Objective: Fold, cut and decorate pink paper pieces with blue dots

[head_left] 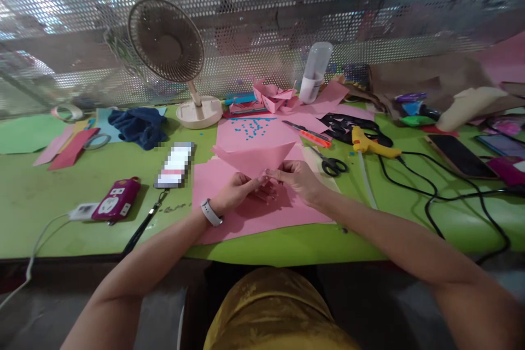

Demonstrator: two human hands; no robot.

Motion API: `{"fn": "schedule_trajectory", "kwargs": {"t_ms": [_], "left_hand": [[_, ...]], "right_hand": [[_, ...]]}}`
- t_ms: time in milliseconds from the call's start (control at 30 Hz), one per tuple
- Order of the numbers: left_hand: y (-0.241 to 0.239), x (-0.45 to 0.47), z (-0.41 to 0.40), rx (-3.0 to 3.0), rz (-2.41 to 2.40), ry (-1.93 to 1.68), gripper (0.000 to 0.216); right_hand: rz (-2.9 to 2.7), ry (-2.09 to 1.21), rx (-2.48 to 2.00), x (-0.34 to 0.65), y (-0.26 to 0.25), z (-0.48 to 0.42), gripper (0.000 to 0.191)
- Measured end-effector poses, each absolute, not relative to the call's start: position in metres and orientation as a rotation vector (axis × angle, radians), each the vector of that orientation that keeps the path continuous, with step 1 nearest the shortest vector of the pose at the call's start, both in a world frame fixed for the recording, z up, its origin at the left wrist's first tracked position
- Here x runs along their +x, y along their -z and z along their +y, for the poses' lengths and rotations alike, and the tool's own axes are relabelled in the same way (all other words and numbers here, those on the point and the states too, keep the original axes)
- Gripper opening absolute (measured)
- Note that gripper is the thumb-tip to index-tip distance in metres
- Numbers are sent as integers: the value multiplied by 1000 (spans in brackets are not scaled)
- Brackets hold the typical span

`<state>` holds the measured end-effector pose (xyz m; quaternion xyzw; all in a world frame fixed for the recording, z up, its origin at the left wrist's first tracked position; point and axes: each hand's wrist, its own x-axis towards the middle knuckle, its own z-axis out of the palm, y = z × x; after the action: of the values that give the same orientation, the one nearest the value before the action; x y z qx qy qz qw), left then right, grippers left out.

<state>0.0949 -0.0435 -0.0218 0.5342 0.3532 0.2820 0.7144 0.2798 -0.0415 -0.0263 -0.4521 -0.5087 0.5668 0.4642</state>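
Note:
A folded piece of pink paper (256, 159) is held up between my two hands, its wide edge away from me and its narrow end at my fingers. My left hand (241, 190) pinches the near end from the left, and a white watch band is on that wrist. From the right, my right hand (301, 179) pinches the same end, thumbs nearly touching. Beneath both hands lie flat pink sheets (233, 227). Black-handled scissors (333, 166) rest just right of my right hand. Beyond the paper are small blue dots (251, 128) scattered on pink paper.
A yellow glue gun (373, 145) with black cables lies at right, near a dark phone (461, 156). An orange cutter knife (314, 136) lies beyond the scissors. Left are a lit phone (176, 165), a purple power adapter (117, 199) and a fan (199, 112). Folded pink shapes (275, 97) stand behind.

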Motion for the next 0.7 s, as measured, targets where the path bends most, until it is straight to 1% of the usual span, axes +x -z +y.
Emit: {"fn": "schedule_trajectory", "kwargs": {"t_ms": [200,333,700], "left_hand": [[17,96,-46,1243,793,-623,56],[13,95,-48,1274,768,-606,54],[17,93,-44,1241,794,-614,54]], "right_hand": [[-1252,-1405,-1124,281,23,-43,39],[-1238,-1444,-1119,281,21,-43,38],[-1239,-1424,-1104,280,21,-44,40]]}}
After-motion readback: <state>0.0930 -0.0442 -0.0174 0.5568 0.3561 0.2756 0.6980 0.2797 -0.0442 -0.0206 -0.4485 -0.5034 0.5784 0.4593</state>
